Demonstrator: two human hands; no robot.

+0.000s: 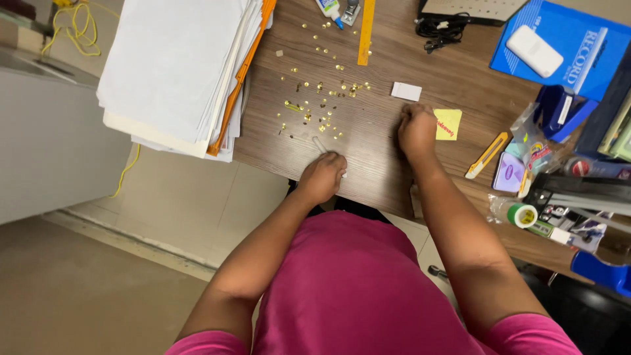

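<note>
With my left hand gripping a white stick and my right hand clenched, I'd best sweep the far gold studs gently together.

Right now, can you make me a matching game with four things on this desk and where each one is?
Things:
1. yellow sticky note
2. stack of papers
3. gold pins
4. yellow utility knife

Places:
A. scattered on the wood beyond the left hand
B. far left corner of the desk
C. right of the sticky note, by the plastic bags
D. just beside the right hand

Pairs: 1-D, 2-B, 3-A, 4-C
</note>
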